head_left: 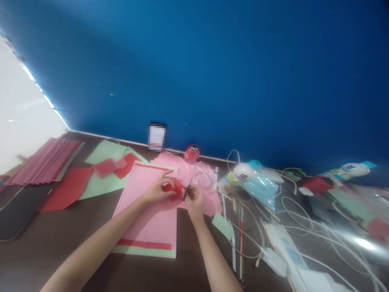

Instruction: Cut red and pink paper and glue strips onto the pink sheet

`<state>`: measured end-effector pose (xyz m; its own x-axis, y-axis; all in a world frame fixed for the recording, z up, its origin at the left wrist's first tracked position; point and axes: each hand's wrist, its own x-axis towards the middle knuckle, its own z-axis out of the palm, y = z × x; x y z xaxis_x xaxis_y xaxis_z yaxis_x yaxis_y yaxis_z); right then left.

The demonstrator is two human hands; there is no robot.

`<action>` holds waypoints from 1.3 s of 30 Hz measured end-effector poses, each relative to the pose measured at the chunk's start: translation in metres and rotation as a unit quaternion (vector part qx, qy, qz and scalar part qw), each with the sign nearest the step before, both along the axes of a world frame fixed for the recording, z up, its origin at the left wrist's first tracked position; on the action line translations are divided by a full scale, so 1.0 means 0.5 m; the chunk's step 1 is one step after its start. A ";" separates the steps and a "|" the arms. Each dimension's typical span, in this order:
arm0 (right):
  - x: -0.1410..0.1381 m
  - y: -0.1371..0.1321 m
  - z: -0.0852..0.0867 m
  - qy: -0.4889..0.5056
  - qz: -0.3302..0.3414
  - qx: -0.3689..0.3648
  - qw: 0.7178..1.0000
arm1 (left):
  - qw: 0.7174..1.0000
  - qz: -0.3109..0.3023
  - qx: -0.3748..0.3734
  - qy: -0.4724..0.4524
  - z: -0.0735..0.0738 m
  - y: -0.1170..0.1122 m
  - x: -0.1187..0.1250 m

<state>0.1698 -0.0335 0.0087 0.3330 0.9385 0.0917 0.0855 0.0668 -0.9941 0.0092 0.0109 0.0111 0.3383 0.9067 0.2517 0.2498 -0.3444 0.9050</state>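
Note:
My left hand (pixel 158 188) pinches a small red paper piece (pixel 174 190) above a pink paper sheet (pixel 146 211) on the dark table. My right hand (pixel 194 198) is closed round a pair of scissors (pixel 189 184), whose blades point up and meet the red piece. Both hands sit close together near the middle of the view. The picture is blurred, so the shape of the red piece is unclear.
Green (pixel 105 178), red (pixel 68 188) and pleated maroon papers (pixel 45 162) lie at the left. A red tape roll (pixel 192 152) stands by the blue wall. White cables (pixel 291 219), plastic bags (pixel 261 188), a bottle (pixel 352 169) and sticks clutter the right.

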 end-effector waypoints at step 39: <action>0.029 -0.008 0.003 0.080 0.179 -0.091 0.976 | 0.964 0.106 -0.151 -0.192 -0.014 0.000 0.003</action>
<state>0.1842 -0.0373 0.0101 -0.0237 0.9932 -0.1144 -0.0678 -0.1157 -0.9910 0.0109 0.0110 0.0041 0.0720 0.9968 0.0348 -0.0880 -0.0284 0.9957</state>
